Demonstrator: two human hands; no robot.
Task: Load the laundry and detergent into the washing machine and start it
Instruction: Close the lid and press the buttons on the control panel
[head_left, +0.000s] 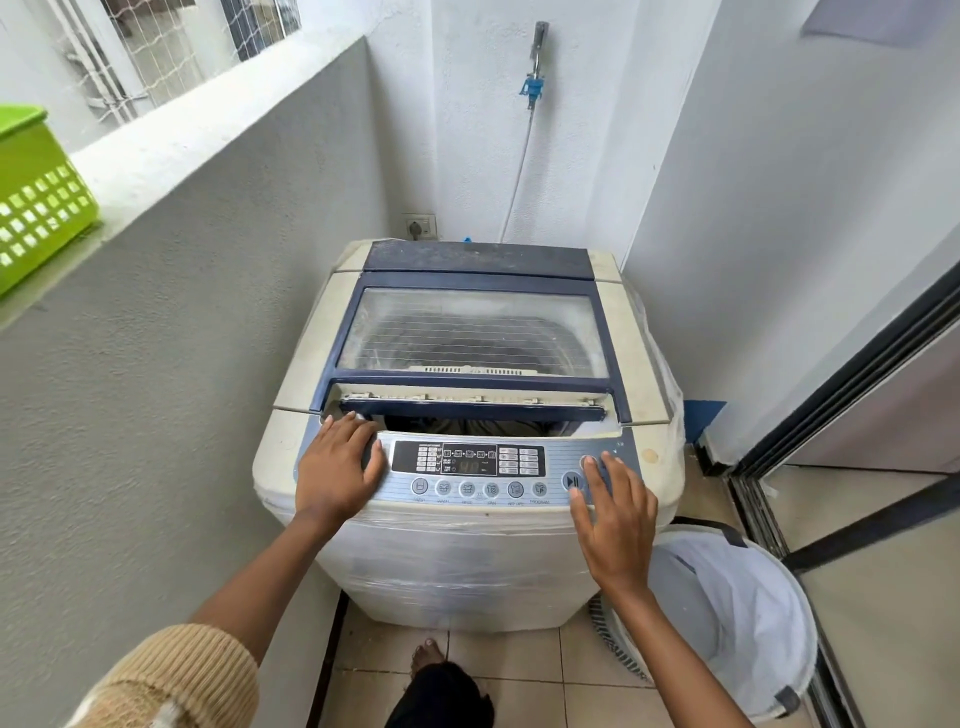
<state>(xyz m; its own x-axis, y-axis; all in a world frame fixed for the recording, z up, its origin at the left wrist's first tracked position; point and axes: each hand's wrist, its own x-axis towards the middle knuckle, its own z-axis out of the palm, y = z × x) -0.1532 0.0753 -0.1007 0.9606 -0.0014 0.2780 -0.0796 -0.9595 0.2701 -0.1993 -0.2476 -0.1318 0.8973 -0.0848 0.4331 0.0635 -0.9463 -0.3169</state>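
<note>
A cream top-loading washing machine wrapped in clear plastic stands in a narrow corner. Its blue-framed glass lid lies almost flat, with a narrow gap at the front where dark laundry shows in the drum. The control panel has a lit display and a row of round buttons. My left hand rests flat on the panel's left end, fingers spread, touching the lid's front edge. My right hand hovers over the panel's right end, fingertips at the round buttons beside the start/pause button. Neither hand holds anything.
A white fabric laundry hamper stands on the tiled floor to the machine's right. A green plastic basket sits on the ledge at left. A water tap and hose and a wall socket are behind the machine. A sliding door frame runs along the right.
</note>
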